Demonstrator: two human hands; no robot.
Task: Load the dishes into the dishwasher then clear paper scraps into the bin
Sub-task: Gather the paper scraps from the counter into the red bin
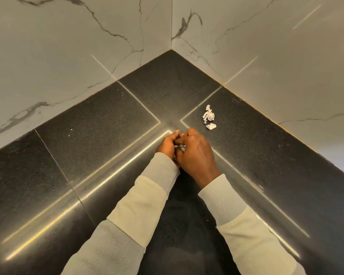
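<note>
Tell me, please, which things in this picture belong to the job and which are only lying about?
Belong to the job: loose paper scraps on the countertop; gathered scraps, held between the left hand and right hand.

Only there: the black countertop itself; marble walls; pale sleeves. No bin or dishwasher is in view.
</note>
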